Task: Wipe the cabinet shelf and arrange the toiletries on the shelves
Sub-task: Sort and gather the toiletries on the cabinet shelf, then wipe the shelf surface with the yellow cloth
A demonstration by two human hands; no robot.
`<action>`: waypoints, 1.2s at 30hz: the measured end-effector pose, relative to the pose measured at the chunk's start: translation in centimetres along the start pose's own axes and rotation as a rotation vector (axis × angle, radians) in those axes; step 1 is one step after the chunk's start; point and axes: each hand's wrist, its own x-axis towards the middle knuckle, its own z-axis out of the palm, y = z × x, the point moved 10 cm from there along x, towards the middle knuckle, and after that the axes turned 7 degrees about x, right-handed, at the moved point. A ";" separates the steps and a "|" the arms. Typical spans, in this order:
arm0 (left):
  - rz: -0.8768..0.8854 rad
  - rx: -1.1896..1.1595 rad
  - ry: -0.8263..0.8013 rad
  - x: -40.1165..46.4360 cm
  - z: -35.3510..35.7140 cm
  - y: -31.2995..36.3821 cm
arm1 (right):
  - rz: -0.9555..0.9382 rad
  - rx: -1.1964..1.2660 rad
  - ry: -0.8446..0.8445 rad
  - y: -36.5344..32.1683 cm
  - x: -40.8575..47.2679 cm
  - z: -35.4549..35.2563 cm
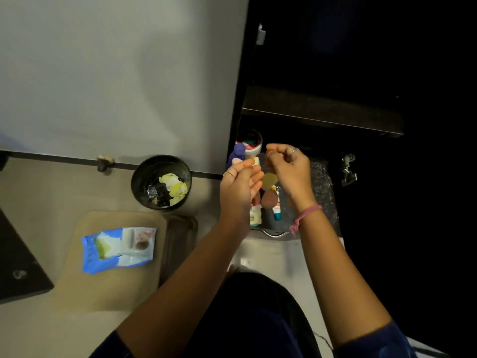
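- Two bare arms reach forward from the person's lap toward the open cabinet; a pink thread band (308,214) circles the right wrist.
- On the floor to the left, nearest the viewer, lies a blue wipes packet (118,250) on a beige mat (85,288), away from the work.
- The left hand (238,187) has its fingers (251,164) loosely curled, and they appear to pinch a small pale item (256,161) at the tips.
- The right hand (290,167) pinches something small and orange (269,151) between thumb and forefinger; what it is cannot be told.
- Under both hands, toiletries (268,200) lie crowded on the speckled shelf (321,182): tubes, a round brownish piece, a yellow piece.
- Just behind stand a purple bottle (237,153) and a white jar (249,143) against the cabinet's left wall.
- A black bin (161,182) with crumpled waste sits left of the cabinet.
- Farther up, a dark upper shelf (322,112) shows nothing clearly.
- Judged from this, the step is sorting small pieces: best to keep the pinches firm, lift clear of the tubes, and set each piece upright without nudging the bottle.
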 end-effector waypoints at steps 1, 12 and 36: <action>0.017 0.006 0.002 -0.5 -1.1 0.4 | 0.000 0.015 0.014 0.1 -1.1 0.4; -0.028 0.229 0.188 -3.8 -25.4 -0.7 | 0.185 0.104 -0.097 7.6 -15.3 16.3; -0.231 1.069 0.569 6.7 -51.1 -6.1 | 0.165 -0.899 -0.578 27.6 -20.5 40.1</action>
